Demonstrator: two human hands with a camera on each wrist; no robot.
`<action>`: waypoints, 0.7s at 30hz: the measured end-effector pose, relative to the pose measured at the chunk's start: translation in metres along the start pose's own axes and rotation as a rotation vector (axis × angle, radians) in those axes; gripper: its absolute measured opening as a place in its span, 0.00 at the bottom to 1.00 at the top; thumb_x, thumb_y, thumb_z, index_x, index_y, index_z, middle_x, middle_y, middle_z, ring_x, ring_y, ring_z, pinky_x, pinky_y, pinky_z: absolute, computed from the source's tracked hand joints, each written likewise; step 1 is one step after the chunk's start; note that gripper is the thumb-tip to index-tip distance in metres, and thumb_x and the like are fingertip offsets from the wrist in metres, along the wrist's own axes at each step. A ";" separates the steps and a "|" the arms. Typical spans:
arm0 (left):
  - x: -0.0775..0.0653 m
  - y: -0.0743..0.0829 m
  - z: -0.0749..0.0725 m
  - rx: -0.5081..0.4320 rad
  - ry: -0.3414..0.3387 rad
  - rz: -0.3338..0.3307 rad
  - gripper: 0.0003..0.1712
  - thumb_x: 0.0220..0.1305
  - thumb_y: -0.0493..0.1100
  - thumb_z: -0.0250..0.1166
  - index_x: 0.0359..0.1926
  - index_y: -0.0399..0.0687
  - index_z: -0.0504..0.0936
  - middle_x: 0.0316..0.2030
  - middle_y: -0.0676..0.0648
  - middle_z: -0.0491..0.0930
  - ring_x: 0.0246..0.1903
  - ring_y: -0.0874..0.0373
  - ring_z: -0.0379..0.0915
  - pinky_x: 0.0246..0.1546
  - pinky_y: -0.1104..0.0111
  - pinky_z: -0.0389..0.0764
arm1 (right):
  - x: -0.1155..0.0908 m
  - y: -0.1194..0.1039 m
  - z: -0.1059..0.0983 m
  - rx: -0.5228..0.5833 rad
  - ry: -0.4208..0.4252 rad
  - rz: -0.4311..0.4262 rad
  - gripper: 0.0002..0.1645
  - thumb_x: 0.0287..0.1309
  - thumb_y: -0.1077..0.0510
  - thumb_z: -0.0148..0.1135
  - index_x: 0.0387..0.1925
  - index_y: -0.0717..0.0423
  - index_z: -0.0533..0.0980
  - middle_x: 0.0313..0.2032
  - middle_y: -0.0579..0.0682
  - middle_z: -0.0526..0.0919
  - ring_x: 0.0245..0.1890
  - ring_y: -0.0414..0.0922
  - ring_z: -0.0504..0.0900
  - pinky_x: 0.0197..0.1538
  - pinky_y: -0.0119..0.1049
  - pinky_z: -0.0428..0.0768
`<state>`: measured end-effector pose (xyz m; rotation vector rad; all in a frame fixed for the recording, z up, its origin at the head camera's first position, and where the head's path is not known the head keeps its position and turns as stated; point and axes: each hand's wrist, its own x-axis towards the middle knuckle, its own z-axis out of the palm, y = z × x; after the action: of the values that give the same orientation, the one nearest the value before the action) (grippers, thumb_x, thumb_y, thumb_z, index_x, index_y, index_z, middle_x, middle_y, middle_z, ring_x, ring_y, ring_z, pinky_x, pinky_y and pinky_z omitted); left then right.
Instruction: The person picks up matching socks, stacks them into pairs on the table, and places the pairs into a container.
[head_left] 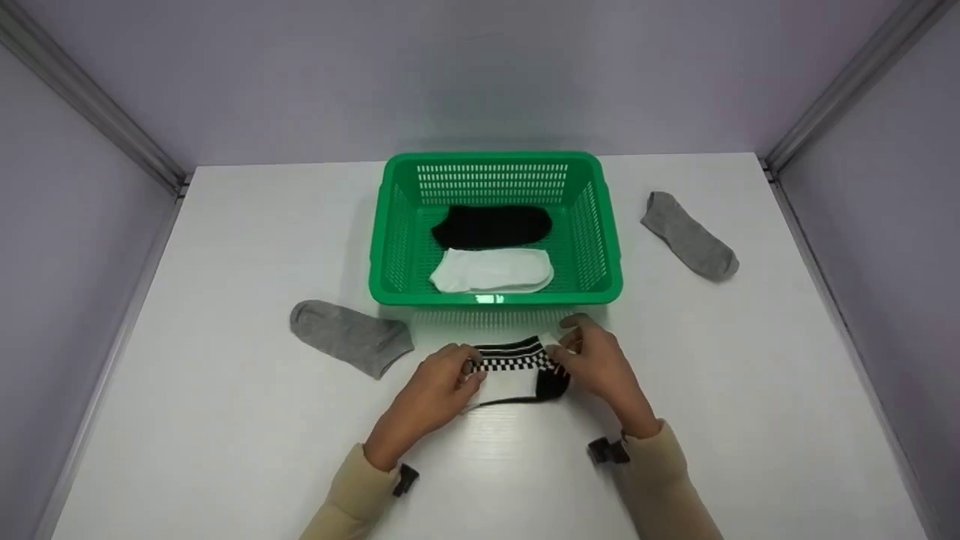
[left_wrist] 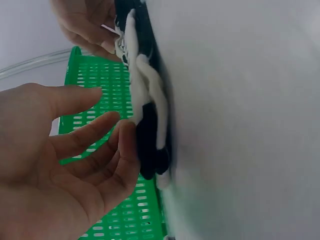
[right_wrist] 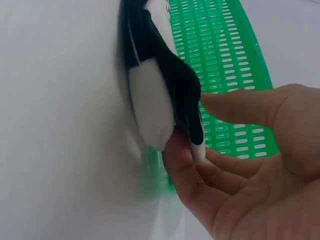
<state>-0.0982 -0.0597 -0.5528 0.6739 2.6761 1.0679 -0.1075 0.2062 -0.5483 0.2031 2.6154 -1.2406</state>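
Observation:
A pair of black-and-white patterned socks (head_left: 508, 384), with stripes and a checkered band, lies flat on the table in front of the basket. Two layers show along its edge in both wrist views. At the left end, my left hand (head_left: 442, 384) touches the socks' edge (left_wrist: 147, 135) with its fingers, the thumb held apart. My right hand (head_left: 598, 361) pinches the upper sock (right_wrist: 182, 85) at the other end, thumb on its outer face and a finger tucked between the layers.
A green plastic basket (head_left: 380, 232) stands behind the hands, holding black socks (head_left: 493, 226) and white socks (head_left: 493, 270). One grey sock (head_left: 349, 336) lies left of the basket's front; another grey sock (head_left: 690, 236) lies to its right. Walls (head_left: 480, 82) enclose the white table (head_left: 225, 420).

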 end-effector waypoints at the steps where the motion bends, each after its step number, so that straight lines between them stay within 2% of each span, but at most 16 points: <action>1: 0.000 0.000 0.002 0.004 -0.013 -0.011 0.12 0.76 0.42 0.65 0.53 0.39 0.83 0.37 0.49 0.79 0.35 0.63 0.72 0.37 0.70 0.77 | 0.000 0.000 0.000 0.002 -0.001 -0.005 0.28 0.66 0.54 0.69 0.63 0.62 0.75 0.47 0.58 0.86 0.47 0.52 0.83 0.46 0.45 0.83; 6: 0.003 0.000 0.005 0.001 -0.074 -0.038 0.15 0.75 0.43 0.64 0.56 0.37 0.81 0.41 0.46 0.79 0.39 0.58 0.74 0.41 0.66 0.79 | -0.001 0.001 -0.001 0.001 0.013 -0.033 0.27 0.65 0.55 0.70 0.61 0.61 0.77 0.43 0.57 0.85 0.43 0.50 0.81 0.44 0.41 0.80; 9: 0.002 0.000 0.005 0.027 -0.080 -0.037 0.17 0.75 0.43 0.65 0.57 0.38 0.81 0.43 0.44 0.78 0.40 0.58 0.73 0.43 0.63 0.80 | -0.002 0.002 0.000 -0.008 -0.002 -0.044 0.26 0.65 0.54 0.71 0.59 0.61 0.78 0.43 0.57 0.84 0.43 0.50 0.80 0.45 0.43 0.79; 12: 0.000 -0.001 0.002 0.075 -0.017 -0.076 0.20 0.73 0.43 0.68 0.59 0.37 0.80 0.45 0.42 0.78 0.42 0.55 0.73 0.46 0.60 0.80 | -0.001 0.003 0.001 -0.011 -0.021 -0.046 0.23 0.65 0.55 0.71 0.57 0.61 0.79 0.45 0.57 0.84 0.46 0.51 0.79 0.50 0.47 0.80; 16: -0.003 -0.008 -0.003 0.120 0.103 -0.182 0.21 0.68 0.42 0.73 0.56 0.34 0.81 0.45 0.40 0.79 0.45 0.50 0.77 0.47 0.55 0.82 | 0.000 0.004 0.001 -0.001 -0.033 -0.051 0.21 0.65 0.57 0.71 0.56 0.61 0.80 0.48 0.58 0.85 0.48 0.51 0.80 0.54 0.51 0.80; 19: -0.004 -0.012 -0.007 0.119 0.126 -0.217 0.17 0.65 0.42 0.75 0.48 0.36 0.83 0.41 0.41 0.81 0.42 0.50 0.79 0.43 0.56 0.82 | 0.001 0.005 0.000 0.013 -0.039 -0.059 0.21 0.65 0.58 0.71 0.57 0.60 0.80 0.49 0.57 0.85 0.49 0.51 0.80 0.55 0.50 0.80; 21: -0.004 -0.014 -0.010 0.095 0.126 -0.206 0.13 0.64 0.41 0.75 0.43 0.39 0.83 0.37 0.44 0.80 0.37 0.53 0.77 0.38 0.59 0.80 | 0.001 0.005 -0.001 0.025 -0.041 -0.075 0.22 0.66 0.59 0.70 0.59 0.58 0.79 0.50 0.56 0.85 0.49 0.50 0.80 0.54 0.48 0.79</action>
<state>-0.1025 -0.0761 -0.5553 0.3456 2.8425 0.9635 -0.1071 0.2098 -0.5512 0.0838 2.5956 -1.2885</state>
